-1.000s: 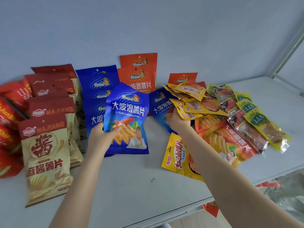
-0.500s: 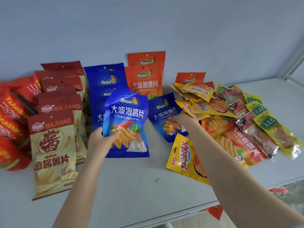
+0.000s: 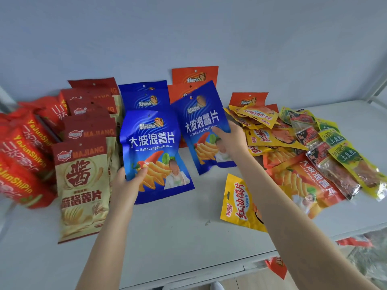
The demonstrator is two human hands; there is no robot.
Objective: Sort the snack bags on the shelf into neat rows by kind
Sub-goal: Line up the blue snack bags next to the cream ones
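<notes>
My left hand [image 3: 127, 181] grips the lower left corner of a blue chip bag [image 3: 152, 153], held upright in front of a row of blue bags [image 3: 144, 95]. My right hand [image 3: 230, 141] pinches the right edge of a second blue chip bag [image 3: 201, 122], lifted and tilted in front of the orange bags [image 3: 194, 75]. A row of dark red and cream Majiang bags [image 3: 81, 185] stands to the left. At the right lies a mixed pile: yellow bags [image 3: 259, 116], an orange chip bag [image 3: 310, 183] and green-and-clear packets [image 3: 343, 162].
Red bags [image 3: 23, 155] crowd the far left of the white shelf [image 3: 178, 243]. One yellow bag [image 3: 238, 206] lies near the front edge under my right forearm. The wall rises right behind the rows. A shelf post [image 3: 377, 86] stands at the back right.
My right hand has pulled the second blue bag out from the pile's edge and raised it up and to the left. My left hand keeps its blue bag in place.
</notes>
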